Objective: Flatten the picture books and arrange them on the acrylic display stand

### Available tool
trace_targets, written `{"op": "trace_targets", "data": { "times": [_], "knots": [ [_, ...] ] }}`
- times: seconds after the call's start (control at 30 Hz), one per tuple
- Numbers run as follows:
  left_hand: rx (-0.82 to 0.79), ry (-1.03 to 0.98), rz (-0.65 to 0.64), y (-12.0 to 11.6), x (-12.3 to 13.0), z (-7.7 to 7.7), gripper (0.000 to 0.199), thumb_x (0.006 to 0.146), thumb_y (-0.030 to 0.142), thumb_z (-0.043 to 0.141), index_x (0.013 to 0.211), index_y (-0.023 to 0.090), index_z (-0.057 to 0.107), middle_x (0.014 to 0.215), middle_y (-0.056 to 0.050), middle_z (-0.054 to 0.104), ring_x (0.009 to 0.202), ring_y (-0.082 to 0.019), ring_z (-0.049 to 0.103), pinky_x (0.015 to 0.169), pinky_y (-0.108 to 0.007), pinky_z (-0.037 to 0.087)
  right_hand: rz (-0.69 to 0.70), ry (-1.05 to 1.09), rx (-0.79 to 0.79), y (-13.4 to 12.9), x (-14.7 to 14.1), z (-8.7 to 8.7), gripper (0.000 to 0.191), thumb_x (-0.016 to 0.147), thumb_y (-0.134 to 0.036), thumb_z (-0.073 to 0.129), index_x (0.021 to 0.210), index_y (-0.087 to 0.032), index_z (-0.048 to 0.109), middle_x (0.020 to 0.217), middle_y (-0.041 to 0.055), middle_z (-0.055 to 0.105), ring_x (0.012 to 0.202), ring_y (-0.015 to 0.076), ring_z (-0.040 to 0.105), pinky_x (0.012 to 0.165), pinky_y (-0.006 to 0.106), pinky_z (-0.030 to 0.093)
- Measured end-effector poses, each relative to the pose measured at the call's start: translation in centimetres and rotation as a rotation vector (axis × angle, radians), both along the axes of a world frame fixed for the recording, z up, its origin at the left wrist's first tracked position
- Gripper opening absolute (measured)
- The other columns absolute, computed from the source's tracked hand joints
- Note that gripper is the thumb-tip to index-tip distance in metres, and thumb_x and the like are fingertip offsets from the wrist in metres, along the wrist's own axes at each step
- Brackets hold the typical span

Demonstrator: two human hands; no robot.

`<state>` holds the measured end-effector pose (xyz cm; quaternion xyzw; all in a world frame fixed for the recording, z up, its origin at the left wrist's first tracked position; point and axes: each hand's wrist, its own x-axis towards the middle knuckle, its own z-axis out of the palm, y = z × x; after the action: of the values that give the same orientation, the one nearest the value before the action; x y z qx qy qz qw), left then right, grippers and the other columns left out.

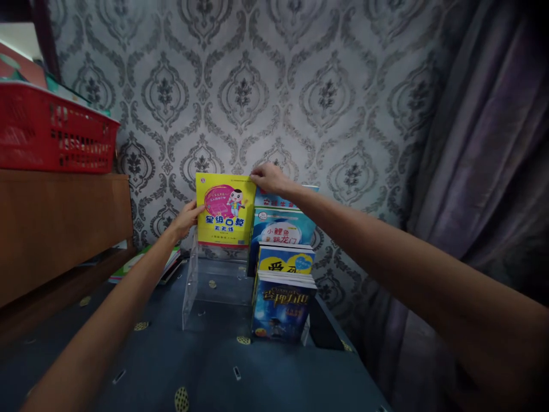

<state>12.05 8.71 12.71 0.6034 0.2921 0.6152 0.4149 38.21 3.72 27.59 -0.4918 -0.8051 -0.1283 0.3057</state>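
A yellow workbook with a pink patch and a cartoon child on its cover stands upright at the top back of a clear tiered stand. My left hand grips its left edge. At its top right corner, my right hand pinches the cover. Beside it on the stand's right half, books rise in steps: a light blue book, a yellow and blue book, and a dark blue book at the front. My right forearm passes in front of the rearmost book's upper part.
A red plastic basket sits on a wooden cabinet at the left. Several books lie on the blue patterned cloth behind my left forearm. A dark flat object lies right of the stand. A grey curtain hangs at the right.
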Motion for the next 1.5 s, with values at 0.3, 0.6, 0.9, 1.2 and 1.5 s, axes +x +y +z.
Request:
{"op": "trace_targets", "data": {
  "times": [0.3,0.6,0.9,1.2,1.5],
  "knots": [
    [0.021,-0.079,0.017,0.9,0.6,-0.6,0.049,0.073,0.051,0.078,0.107,0.019,0.065,0.089,-0.004,0.077,0.073,-0.018,0.070,0.059,-0.025,0.053,0.030,0.179,-0.043,-1.0,-0.1,0.0,0.018,0.087,-0.014,0.058,0.093,-0.014,0.075,0.073,0.0037,0.068,0.066,0.0152,0.060,0.068,0.027,0.049],
    [0.058,-0.099,0.011,1.5,0.9,-0.9,0.048,0.076,0.052,0.076,0.110,0.021,0.063,0.091,-0.002,0.077,0.078,-0.017,0.070,0.067,-0.026,0.056,0.191,0.054,-0.144,-0.5,1.8,0.0,0.042,0.073,0.001,0.061,0.107,-0.019,0.073,0.097,0.0028,0.078,0.091,0.0203,0.071,0.078,0.028,0.056],
    [0.050,0.004,0.045,0.5,0.6,-0.7,0.051,0.077,0.052,0.074,0.115,0.021,0.062,0.098,-0.003,0.077,0.086,-0.019,0.071,0.067,-0.026,0.056,0.214,-0.017,-0.131,-0.5,2.0,-0.1,0.041,0.074,0.001,0.057,0.105,-0.019,0.074,0.101,0.0031,0.078,0.092,0.0209,0.070,0.078,0.028,0.056],
    [0.034,0.075,0.029,-0.1,0.5,-0.1,0.053,0.072,0.048,0.080,0.115,0.021,0.063,0.100,-0.003,0.077,0.083,-0.019,0.070,0.065,-0.025,0.055,0.198,-0.175,-0.061,-1.2,2.0,0.1,0.037,0.073,-0.010,0.056,0.106,-0.015,0.073,0.091,0.0038,0.076,0.086,0.0199,0.066,0.072,0.026,0.048],
    [0.021,0.122,-0.026,-0.6,0.0,0.3,0.057,0.072,0.042,0.081,0.121,0.021,0.062,0.102,-0.004,0.076,0.087,-0.021,0.071,0.072,-0.029,0.057,0.109,-0.212,0.038,-1.3,1.5,-0.6,0.034,0.080,-0.017,0.058,0.110,-0.015,0.072,0.109,0.0110,0.075,0.102,0.0290,0.068,0.088,0.037,0.050]
  ]
}}
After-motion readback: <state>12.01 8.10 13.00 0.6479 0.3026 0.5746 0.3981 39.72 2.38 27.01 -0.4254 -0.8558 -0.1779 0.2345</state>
